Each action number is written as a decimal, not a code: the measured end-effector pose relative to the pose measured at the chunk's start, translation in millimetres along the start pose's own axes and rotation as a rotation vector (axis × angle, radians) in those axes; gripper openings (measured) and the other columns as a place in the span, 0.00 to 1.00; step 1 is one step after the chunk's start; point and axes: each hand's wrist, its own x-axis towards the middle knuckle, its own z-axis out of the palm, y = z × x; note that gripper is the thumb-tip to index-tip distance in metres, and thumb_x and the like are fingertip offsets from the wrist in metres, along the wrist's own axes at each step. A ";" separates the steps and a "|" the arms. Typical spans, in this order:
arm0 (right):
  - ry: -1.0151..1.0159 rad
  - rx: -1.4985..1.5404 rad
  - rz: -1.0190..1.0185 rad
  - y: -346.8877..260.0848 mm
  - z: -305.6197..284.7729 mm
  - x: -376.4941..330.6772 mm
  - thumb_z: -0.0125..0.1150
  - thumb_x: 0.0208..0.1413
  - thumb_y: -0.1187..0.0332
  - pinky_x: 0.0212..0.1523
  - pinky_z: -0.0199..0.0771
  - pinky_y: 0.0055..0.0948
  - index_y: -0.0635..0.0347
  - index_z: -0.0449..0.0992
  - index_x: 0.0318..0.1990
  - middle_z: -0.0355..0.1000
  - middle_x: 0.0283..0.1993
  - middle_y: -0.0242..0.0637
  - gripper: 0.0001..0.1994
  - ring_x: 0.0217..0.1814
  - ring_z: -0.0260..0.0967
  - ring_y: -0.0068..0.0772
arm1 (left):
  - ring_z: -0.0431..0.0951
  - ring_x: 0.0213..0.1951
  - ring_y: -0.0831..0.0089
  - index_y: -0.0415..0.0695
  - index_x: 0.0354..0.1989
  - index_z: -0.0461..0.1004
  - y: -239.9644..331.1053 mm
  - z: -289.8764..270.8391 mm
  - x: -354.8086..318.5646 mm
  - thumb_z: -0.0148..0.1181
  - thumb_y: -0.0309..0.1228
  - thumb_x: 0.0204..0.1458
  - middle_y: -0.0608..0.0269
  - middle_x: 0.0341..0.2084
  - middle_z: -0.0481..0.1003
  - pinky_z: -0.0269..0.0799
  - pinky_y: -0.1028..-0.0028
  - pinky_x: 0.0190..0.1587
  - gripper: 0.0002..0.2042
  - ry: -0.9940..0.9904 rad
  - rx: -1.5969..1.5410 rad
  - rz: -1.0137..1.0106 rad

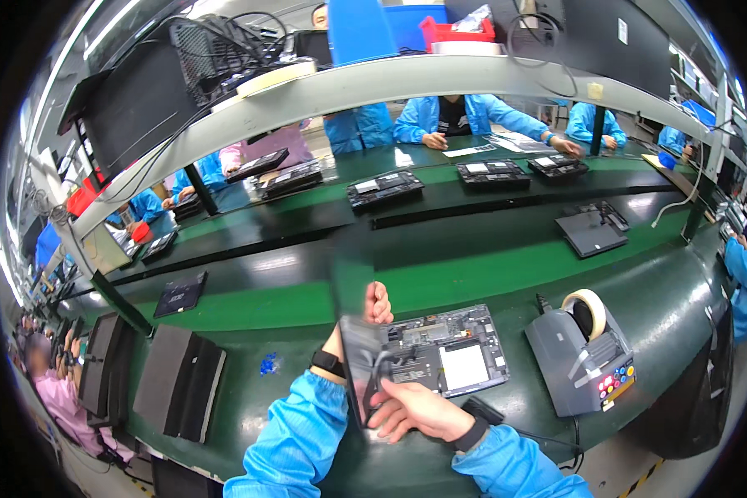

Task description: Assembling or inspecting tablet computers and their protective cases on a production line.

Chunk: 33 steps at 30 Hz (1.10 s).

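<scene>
One dark panel (358, 353) tilts, long axis pointing away, right hand (423, 409) clamping it, left hand (379, 305) grip unclear

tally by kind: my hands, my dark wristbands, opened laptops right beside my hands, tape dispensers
Left hand and right hand: 2
Left wristband and right wristband: 2
Opened laptop: 1
Tape dispenser: 1
Total: 6

tape dispenser (574, 369): right of laptop base (465, 365) | block (174, 378): left of base | laptop part (593, 236): behind dispenser
</scene>
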 end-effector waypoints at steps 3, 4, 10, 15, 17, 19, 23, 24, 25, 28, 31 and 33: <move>0.345 -0.179 -0.324 -2.3 -33.2 -30.3 0.38 0.65 0.57 0.30 0.79 0.34 0.72 0.67 0.47 0.73 0.34 0.49 0.22 0.32 0.74 0.38 | 0.66 0.19 0.80 0.44 0.27 0.73 3.7 48.7 16.6 0.47 0.50 0.61 0.72 0.16 0.69 0.65 0.77 0.27 0.22 0.314 0.731 -0.192; 0.386 -0.121 -0.511 -5.6 -46.2 -41.1 0.36 0.66 0.54 0.31 0.80 0.36 0.72 0.67 0.46 0.73 0.35 0.50 0.24 0.33 0.74 0.39 | 0.69 0.21 0.81 0.41 0.29 0.75 4.3 37.6 24.6 0.49 0.50 0.60 0.69 0.20 0.73 0.66 0.77 0.27 0.23 0.237 0.901 -0.228; 0.496 0.375 -0.828 -38.3 -71.9 -81.7 0.37 0.65 0.49 0.31 0.81 0.36 0.73 0.67 0.48 0.71 0.39 0.52 0.29 0.35 0.74 0.40 | 0.73 0.25 0.79 0.40 0.23 0.76 -19.8 30.7 50.2 0.57 0.53 0.54 0.65 0.20 0.75 0.68 0.75 0.29 0.25 0.141 1.187 -0.539; 0.781 -0.150 -0.587 -41.4 -84.0 -72.0 0.55 0.59 0.61 0.22 0.78 0.26 0.70 0.70 0.45 0.72 0.36 0.39 0.17 0.31 0.73 0.27 | 0.75 0.27 0.74 0.37 0.34 0.79 -46.8 23.5 49.9 0.58 0.54 0.51 0.59 0.23 0.77 0.71 0.72 0.34 0.26 0.054 1.654 -0.473; 0.890 -0.293 -0.538 -40.9 -87.0 -66.7 0.56 0.59 0.63 0.17 0.74 0.22 0.70 0.70 0.43 0.72 0.33 0.38 0.16 0.26 0.72 0.25 | 0.76 0.29 0.71 0.37 0.36 0.78 -50.4 22.2 47.9 0.59 0.51 0.52 0.57 0.25 0.78 0.71 0.71 0.34 0.23 0.056 1.703 -0.426; 0.949 -0.262 -0.534 -42.5 -79.3 -64.0 0.56 0.59 0.62 0.13 0.70 0.20 0.71 0.70 0.42 0.71 0.30 0.36 0.16 0.18 0.68 0.22 | 0.76 0.30 0.71 0.37 0.37 0.76 -40.9 25.4 39.4 0.60 0.47 0.52 0.57 0.26 0.77 0.72 0.72 0.35 0.21 0.138 1.591 -0.325; 0.960 -0.130 -0.676 -18.6 -93.3 -55.3 0.51 0.62 0.64 0.10 0.61 0.18 0.65 0.70 0.35 0.69 0.21 0.32 0.12 0.13 0.64 0.20 | 0.74 0.29 0.74 0.37 0.36 0.72 -5.6 -1.8 6.2 0.58 0.34 0.55 0.59 0.27 0.75 0.71 0.75 0.34 0.11 0.451 1.483 0.330; 0.968 -0.138 -0.684 -17.3 -94.0 -56.4 0.50 0.63 0.63 0.10 0.62 0.18 0.65 0.70 0.35 0.69 0.21 0.32 0.12 0.13 0.64 0.20 | 0.74 0.28 0.74 0.36 0.36 0.72 6.0 -11.2 -9.4 0.56 0.32 0.55 0.60 0.25 0.74 0.71 0.75 0.33 0.10 0.571 1.472 0.371; 0.975 -0.153 -0.685 -16.5 -96.2 -55.6 0.51 0.62 0.63 0.10 0.63 0.18 0.66 0.69 0.37 0.70 0.21 0.34 0.12 0.13 0.65 0.21 | 0.76 0.27 0.71 0.36 0.35 0.72 14.8 -18.7 -29.8 0.54 0.32 0.56 0.57 0.25 0.75 0.72 0.72 0.33 0.10 0.633 1.500 0.231; 0.945 -0.179 -0.682 -14.3 -96.1 -51.5 0.52 0.62 0.63 0.10 0.64 0.19 0.68 0.69 0.37 0.70 0.21 0.35 0.13 0.13 0.65 0.22 | 0.76 0.25 0.72 0.36 0.35 0.72 11.7 -34.3 -91.2 0.50 0.31 0.57 0.58 0.23 0.76 0.73 0.72 0.30 0.09 0.717 1.325 -0.185; 0.949 -0.188 -0.672 -13.5 -93.9 -50.9 0.51 0.63 0.62 0.10 0.61 0.19 0.64 0.69 0.32 0.68 0.18 0.31 0.13 0.12 0.63 0.20 | 0.75 0.23 0.78 0.37 0.38 0.74 2.6 -15.7 -114.9 0.48 0.32 0.57 0.62 0.23 0.76 0.72 0.77 0.23 0.11 0.608 1.179 -0.409; 0.947 -0.206 -0.674 -11.6 -96.3 -51.0 0.51 0.63 0.63 0.10 0.61 0.19 0.65 0.69 0.34 0.69 0.19 0.33 0.13 0.12 0.63 0.20 | 0.74 0.22 0.79 0.36 0.38 0.74 -1.1 -10.5 -115.3 0.50 0.36 0.58 0.62 0.23 0.76 0.71 0.77 0.23 0.13 0.612 1.104 -0.425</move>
